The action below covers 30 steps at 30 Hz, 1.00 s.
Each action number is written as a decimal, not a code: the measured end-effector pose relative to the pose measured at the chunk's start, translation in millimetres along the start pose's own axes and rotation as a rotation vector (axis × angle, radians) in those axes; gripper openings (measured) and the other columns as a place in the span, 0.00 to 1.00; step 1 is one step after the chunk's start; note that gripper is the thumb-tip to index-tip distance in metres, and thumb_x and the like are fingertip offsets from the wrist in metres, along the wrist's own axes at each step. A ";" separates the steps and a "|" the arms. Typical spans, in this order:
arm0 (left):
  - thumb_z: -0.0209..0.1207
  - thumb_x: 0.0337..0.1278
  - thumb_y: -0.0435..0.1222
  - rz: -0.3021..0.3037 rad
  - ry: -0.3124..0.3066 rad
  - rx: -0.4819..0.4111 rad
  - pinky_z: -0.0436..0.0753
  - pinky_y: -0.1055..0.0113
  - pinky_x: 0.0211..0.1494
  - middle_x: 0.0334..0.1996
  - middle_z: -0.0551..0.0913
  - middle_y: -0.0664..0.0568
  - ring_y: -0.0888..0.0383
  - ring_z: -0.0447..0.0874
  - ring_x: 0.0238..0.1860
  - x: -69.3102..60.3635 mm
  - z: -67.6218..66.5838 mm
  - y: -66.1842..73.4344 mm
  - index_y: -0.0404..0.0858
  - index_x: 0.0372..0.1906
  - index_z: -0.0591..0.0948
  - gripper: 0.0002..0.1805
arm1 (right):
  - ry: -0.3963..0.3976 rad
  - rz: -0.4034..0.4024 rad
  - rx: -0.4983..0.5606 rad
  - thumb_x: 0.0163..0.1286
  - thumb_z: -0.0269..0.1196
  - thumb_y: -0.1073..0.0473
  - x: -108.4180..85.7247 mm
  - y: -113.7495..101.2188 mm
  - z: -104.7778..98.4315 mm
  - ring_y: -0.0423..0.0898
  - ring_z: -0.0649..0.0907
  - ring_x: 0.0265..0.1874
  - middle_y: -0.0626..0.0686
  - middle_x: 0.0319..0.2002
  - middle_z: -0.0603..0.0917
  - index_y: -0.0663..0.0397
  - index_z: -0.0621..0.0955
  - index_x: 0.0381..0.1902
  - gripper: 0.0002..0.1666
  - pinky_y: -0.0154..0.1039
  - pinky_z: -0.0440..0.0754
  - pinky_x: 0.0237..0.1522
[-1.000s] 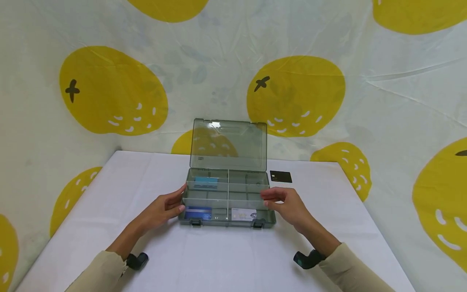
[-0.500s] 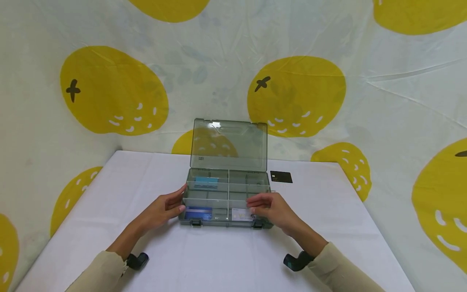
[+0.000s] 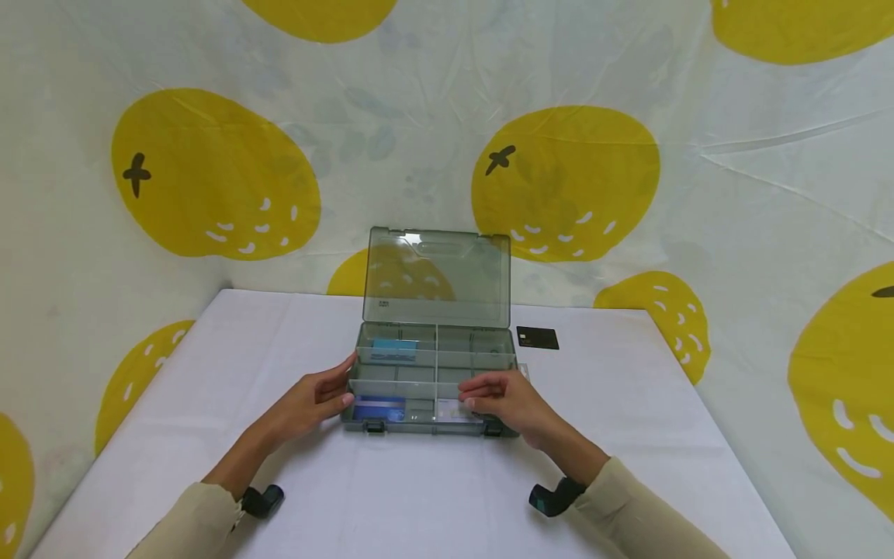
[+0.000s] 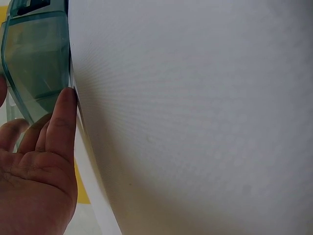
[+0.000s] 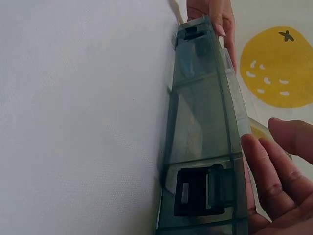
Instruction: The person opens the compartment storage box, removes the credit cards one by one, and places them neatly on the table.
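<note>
A translucent grey-green divided box (image 3: 433, 428) stands on the table with its lid (image 3: 438, 279) raised. My left hand (image 3: 307, 405) rests against the box's left wall, fingers straight along it and thumb at the rim. Over the front right compartment is my right hand (image 3: 515, 405), thumb and fingers apart in the right wrist view with nothing seen between them. Below its fingertips lies a whitish card (image 3: 452, 411), partly covered by the hand. A dark blue card (image 3: 379, 408) lies in the front left compartment, and a light blue card (image 3: 394, 349) in the back left one.
A black card (image 3: 537, 338) lies on the white tablecloth (image 3: 433, 497) right of the box. Close to the box's right wall, a small pale item (image 3: 524, 373) shows partly behind my right hand. Cloth printed with yellow fruit hangs behind the table.
My right hand has moved left and slightly toward me, from the box's right edge to over the front right compartment. A pale item right of the box came into view. My left hand stayed put.
</note>
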<state>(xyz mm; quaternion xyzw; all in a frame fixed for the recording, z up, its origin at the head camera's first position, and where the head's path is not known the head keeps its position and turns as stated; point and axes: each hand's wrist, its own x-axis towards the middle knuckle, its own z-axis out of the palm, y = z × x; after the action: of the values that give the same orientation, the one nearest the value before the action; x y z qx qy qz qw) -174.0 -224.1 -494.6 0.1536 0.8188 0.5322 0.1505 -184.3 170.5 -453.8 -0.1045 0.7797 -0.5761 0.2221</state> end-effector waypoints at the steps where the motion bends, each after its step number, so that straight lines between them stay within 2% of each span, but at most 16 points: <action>1: 0.63 0.76 0.40 0.001 -0.002 -0.003 0.69 0.47 0.79 0.87 0.51 0.46 0.36 0.61 0.82 0.1 0.0 -0.1 0.45 0.87 0.51 0.45 | 0.005 0.003 0.004 0.74 0.68 0.66 -0.2 -0.1 0.7 0.61 0.89 0.57 0.66 0.55 0.90 0.68 0.84 0.61 0.20 0.31 0.89 0.53; 8: 0.63 0.76 0.40 0.009 -0.002 -0.003 0.68 0.45 0.79 0.87 0.51 0.45 0.35 0.61 0.82 -0.3 0.4 0.2 0.45 0.87 0.52 0.45 | 0.023 0.000 0.010 0.73 0.69 0.65 -0.8 1.6 2.0 0.60 0.89 0.56 0.62 0.53 0.91 0.68 0.85 0.60 0.20 0.31 0.90 0.52; 12: 0.63 0.76 0.40 0.008 -0.002 0.003 0.69 0.45 0.79 0.87 0.51 0.45 0.35 0.61 0.82 -0.3 0.2 -0.2 0.46 0.87 0.52 0.45 | 0.047 -0.009 0.023 0.73 0.70 0.65 -3.8 1.0 0.5 0.60 0.90 0.55 0.65 0.53 0.91 0.69 0.85 0.59 0.20 0.29 0.89 0.50; 16: 0.62 0.77 0.40 0.017 -0.004 0.013 0.68 0.44 0.79 0.87 0.51 0.43 0.34 0.61 0.82 -1.7 -0.5 2.2 0.44 0.87 0.52 0.45 | 0.097 -0.015 0.046 0.72 0.71 0.66 -6.9 -1.7 0.2 0.57 0.90 0.52 0.67 0.53 0.90 0.70 0.85 0.59 0.20 0.28 0.88 0.48; 24: 0.62 0.77 0.39 0.022 -0.006 0.020 0.68 0.43 0.78 0.87 0.51 0.42 0.33 0.61 0.82 -1.7 -0.3 2.4 0.42 0.87 0.51 0.45 | 0.242 -0.032 0.122 0.69 0.72 0.69 -9.2 -5.1 7.3 0.47 0.90 0.44 0.64 0.49 0.91 0.68 0.86 0.54 0.17 0.30 0.89 0.47; 30: 0.62 0.77 0.40 0.013 -0.003 0.022 0.68 0.42 0.79 0.87 0.51 0.42 0.33 0.61 0.82 -1.0 0.3 1.4 0.43 0.87 0.51 0.45 | 0.304 -0.054 0.073 0.67 0.72 0.71 -9.7 -6.0 12.5 0.47 0.87 0.46 0.61 0.50 0.90 0.63 0.88 0.51 0.15 0.28 0.87 0.44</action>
<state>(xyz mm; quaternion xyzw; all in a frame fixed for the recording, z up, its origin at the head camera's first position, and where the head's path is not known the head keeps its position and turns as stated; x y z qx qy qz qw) -172.9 -223.8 -493.4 0.1613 0.8235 0.5237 0.1467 -170.6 162.1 -448.9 -0.0288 0.7796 -0.6192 0.0895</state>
